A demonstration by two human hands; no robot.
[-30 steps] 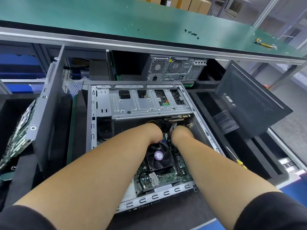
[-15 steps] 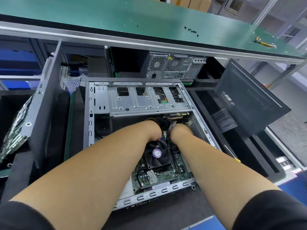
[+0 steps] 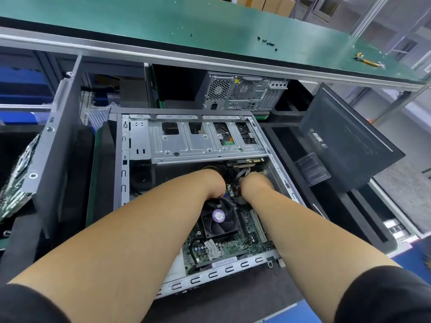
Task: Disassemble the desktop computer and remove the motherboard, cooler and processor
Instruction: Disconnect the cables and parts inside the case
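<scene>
An open desktop case (image 3: 144, 145) lies on its side in front of me. The green motherboard (image 3: 233, 248) sits inside it, and a black cooler fan (image 3: 219, 216) with a purple label stands on the board. Both my hands reach deep into the case just beyond the fan. My left hand (image 3: 213, 183) curls down onto the board at the fan's far edge. My right hand (image 3: 255, 184) is bent around a bundle of grey cables (image 3: 242, 173). The fingers of both hands are hidden. The processor is out of sight.
A silver drive cage (image 3: 198, 145) spans the far half of the case. A second computer (image 3: 245, 92) stands behind. A black side panel (image 3: 345, 141) leans at the right. Loose screws (image 3: 267, 43) and a yellow-handled tool (image 3: 368, 61) lie on the green bench top (image 3: 163, 19).
Both hands stay deep in the case by the fan; they have shifted only slightly. The camera has drifted a little.
</scene>
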